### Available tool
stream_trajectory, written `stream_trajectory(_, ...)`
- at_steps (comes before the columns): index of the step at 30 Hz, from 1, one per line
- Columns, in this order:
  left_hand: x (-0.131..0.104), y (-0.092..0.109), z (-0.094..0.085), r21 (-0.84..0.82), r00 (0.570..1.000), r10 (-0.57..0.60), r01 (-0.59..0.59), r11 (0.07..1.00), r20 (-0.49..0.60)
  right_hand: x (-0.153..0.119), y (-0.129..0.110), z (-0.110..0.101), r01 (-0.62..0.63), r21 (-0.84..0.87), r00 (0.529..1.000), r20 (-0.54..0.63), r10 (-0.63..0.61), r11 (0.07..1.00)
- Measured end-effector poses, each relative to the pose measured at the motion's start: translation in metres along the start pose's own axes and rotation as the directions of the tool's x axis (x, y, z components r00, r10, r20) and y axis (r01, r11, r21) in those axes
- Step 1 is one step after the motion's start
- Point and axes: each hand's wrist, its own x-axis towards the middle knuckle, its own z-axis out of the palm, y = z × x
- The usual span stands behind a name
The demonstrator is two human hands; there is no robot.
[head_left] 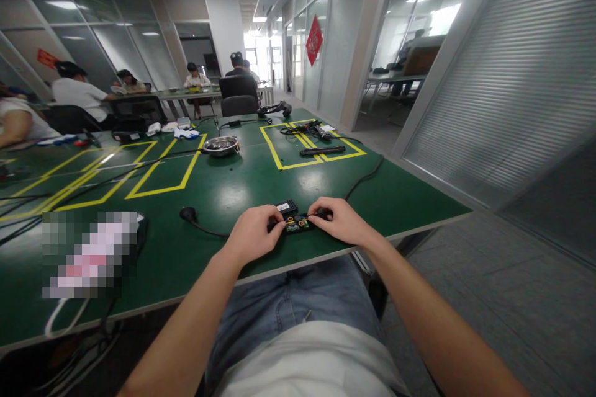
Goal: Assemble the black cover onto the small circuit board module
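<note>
Near the front edge of the table lies an opened power adapter (298,225), its circuit board with copper-coloured coils showing. My left hand (258,229) is closed on its left end, thumb and fingers together. The other end is pinched by my right hand (339,221). Just behind the board sits a black cover piece (287,205) with a white label, close to my left fingertips. A black cord runs out left from under my left hand to a plug (188,214). Another cord (363,178) leads away behind my right hand.
A metal bowl (221,146) with small parts stands farther back. Cables and a black strip-like piece (322,151) lie within yellow tape at back right. White-blue gloves (187,133) lie back left, a blurred-out item (95,254) at left. People sit at tables beyond.
</note>
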Motion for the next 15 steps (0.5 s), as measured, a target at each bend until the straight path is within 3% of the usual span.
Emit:
stream_trajectory(4,0.0003,-0.002,0.0015,-0.018,0.998,0.007,-0.008,1.0,-0.056,-0.0007,0.0011,-0.0009,-0.002,0.015,1.0,-0.007,0.003,1.0)
stream_trajectory(10,-0.0007,-0.0029,0.0015,0.005,1.0,0.004,-0.004,1.0,0.016,0.0001,0.0025,-0.0005,0.023,0.011,1.0,0.017,-0.023,1.0)
stream_trajectory(15,-0.0008,-0.005,0.0027,0.015,0.995,0.104,-0.104,0.994,-0.008,0.0017,0.0057,-0.0027,0.094,0.0,0.995,0.02,-0.094,0.996)
